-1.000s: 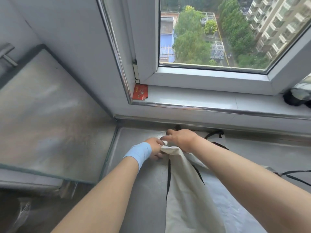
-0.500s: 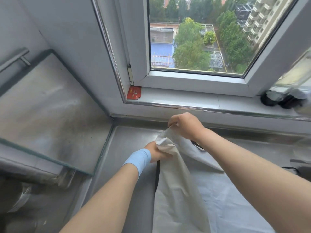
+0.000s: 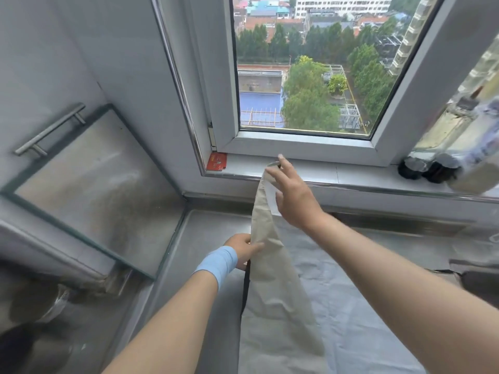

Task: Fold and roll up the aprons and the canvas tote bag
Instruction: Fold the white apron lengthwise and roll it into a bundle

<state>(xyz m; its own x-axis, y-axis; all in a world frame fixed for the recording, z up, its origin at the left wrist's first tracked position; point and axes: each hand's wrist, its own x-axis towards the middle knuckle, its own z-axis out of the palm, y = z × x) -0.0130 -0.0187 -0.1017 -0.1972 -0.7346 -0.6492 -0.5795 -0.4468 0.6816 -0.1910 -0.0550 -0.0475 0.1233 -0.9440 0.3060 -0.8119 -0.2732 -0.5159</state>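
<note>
1. Apron (image 3: 272, 279): beige, gathered into 1 long narrow strip. It hangs from the far centre of the scene down to the near edge, above a pale creased sheet (image 3: 351, 306) spread on the steel counter (image 3: 205, 238).
2. Right hand (image 3: 294, 195): raised in front of the window sill (image 3: 351, 171). Its fingertips pinch the top end of the apron; the other fingers are spread.
3. Left hand (image 3: 241, 251): lower and nearer, wearing a blue wristband (image 3: 217, 263). It grips the left edge of the apron.
4. Black strap (image 3: 245, 290): hangs below the left hand along the apron's left edge.
5. Sill items: 1 red card (image 3: 216, 161) at the left corner; dark-capped bottles (image 3: 429, 170) at the right.
</note>
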